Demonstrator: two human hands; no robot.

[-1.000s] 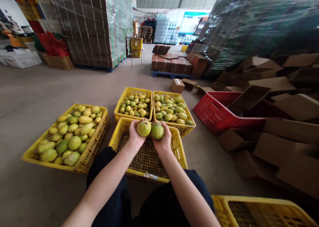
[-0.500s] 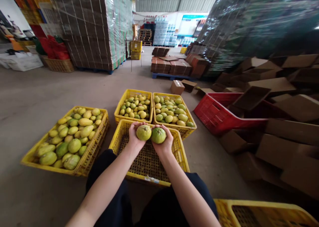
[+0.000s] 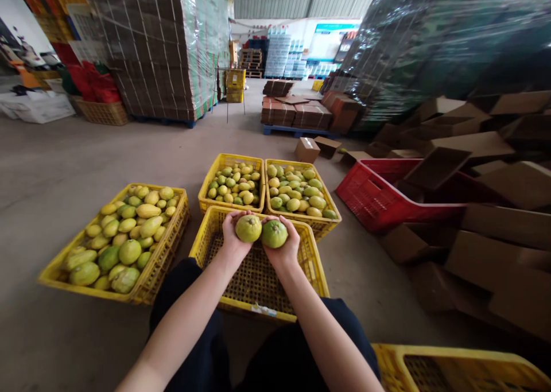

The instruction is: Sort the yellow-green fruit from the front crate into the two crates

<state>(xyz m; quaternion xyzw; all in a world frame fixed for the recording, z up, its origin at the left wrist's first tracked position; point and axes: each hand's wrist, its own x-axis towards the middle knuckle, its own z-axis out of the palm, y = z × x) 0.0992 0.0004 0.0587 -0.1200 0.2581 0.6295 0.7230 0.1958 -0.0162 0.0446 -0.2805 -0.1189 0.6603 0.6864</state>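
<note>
Yellow-green fruit (image 3: 248,229) rests in the left hand (image 3: 231,238) in the head view, its grip cupped around the side, while the right hand (image 3: 289,247) has its grip curled round a greener fruit (image 3: 274,234), both held side by side above a yellow plastic crate (image 3: 253,283) by the person's knees (image 3: 344,323). Just beyond it, a left-hand crate (image 3: 241,156) and a right-hand crate (image 3: 325,226) hold more fruit, with another fruit-filled crate (image 3: 160,266) off to the left. Rightward, a red crate (image 3: 365,200) stands among cardboard boxes (image 3: 495,266).

Yellowish fruit (image 3: 248,229), greener fruit (image 3: 274,233), roundish, held side by side, perhaps touching
</note>
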